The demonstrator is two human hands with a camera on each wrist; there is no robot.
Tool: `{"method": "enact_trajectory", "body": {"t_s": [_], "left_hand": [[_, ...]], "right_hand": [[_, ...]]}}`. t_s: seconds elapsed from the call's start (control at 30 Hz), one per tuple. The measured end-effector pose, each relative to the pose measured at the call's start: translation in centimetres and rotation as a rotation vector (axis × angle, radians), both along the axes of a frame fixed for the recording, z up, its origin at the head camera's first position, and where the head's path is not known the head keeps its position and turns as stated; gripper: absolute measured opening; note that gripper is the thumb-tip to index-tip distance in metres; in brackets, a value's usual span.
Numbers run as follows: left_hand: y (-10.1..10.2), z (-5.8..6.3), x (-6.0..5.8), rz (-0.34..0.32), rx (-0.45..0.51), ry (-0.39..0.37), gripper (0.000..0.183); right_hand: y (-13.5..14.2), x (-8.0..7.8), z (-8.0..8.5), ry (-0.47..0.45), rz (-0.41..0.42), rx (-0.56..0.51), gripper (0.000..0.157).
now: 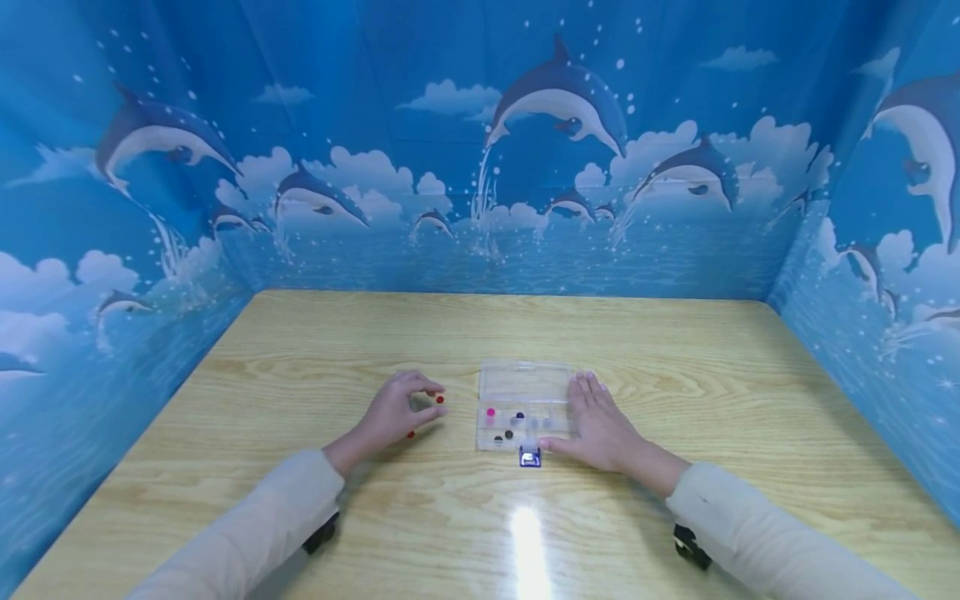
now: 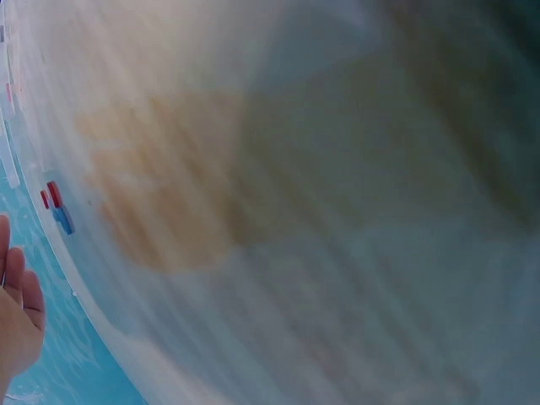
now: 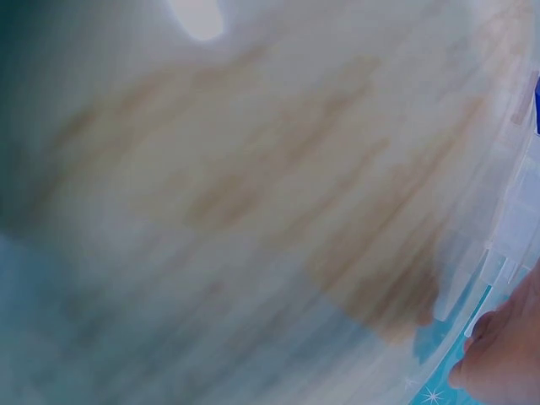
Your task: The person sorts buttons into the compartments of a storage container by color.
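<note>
In the head view, my left hand (image 1: 397, 408) is low over the wood table, thumb and forefinger apart on either side of a small red round piece (image 1: 439, 400). Whether they touch it is too small to tell. Just under that hand lies another red piece (image 1: 410, 434). A clear plastic box (image 1: 486, 443) lies with its lid (image 1: 525, 382) folded back. Its compartments hold a pink piece (image 1: 491, 412) and several dark round pieces (image 1: 508, 434). My right hand (image 1: 602, 429) rests along the box's right side, fingers straight, thumb at the front edge.
A small blue-and-white square (image 1: 530, 456) sits at the box's front edge. The wood table (image 1: 525, 325) reaches back to a blue dolphin-print curtain (image 1: 420, 192), which also rises at both sides. In the left wrist view, red pieces (image 2: 55, 194) show near the hand.
</note>
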State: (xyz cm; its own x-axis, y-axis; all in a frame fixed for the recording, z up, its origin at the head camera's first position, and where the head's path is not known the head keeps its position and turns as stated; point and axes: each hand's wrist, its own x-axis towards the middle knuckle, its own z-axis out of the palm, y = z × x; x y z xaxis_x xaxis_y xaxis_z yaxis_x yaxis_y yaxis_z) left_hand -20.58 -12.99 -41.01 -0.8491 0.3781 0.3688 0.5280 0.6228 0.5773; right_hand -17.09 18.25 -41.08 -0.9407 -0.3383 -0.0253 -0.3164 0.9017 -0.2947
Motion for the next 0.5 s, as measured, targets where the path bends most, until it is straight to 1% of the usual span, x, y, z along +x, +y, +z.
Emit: {"method": "enact_trajectory", "body": {"t_s": [0.23, 0.5], "left_hand": [[-0.6, -0.3, -0.9, 0.004, -0.047, -0.037, 0.030], [-1.1, -0.4, -1.4, 0.005, -0.077, -0.091, 0.031]], "right_hand": [[0.0, 0.0, 0.0, -0.006, -0.002, -0.001, 0.107], [0.0, 0.0, 0.0, -0.003, -0.002, 0.002, 0.107]]}}
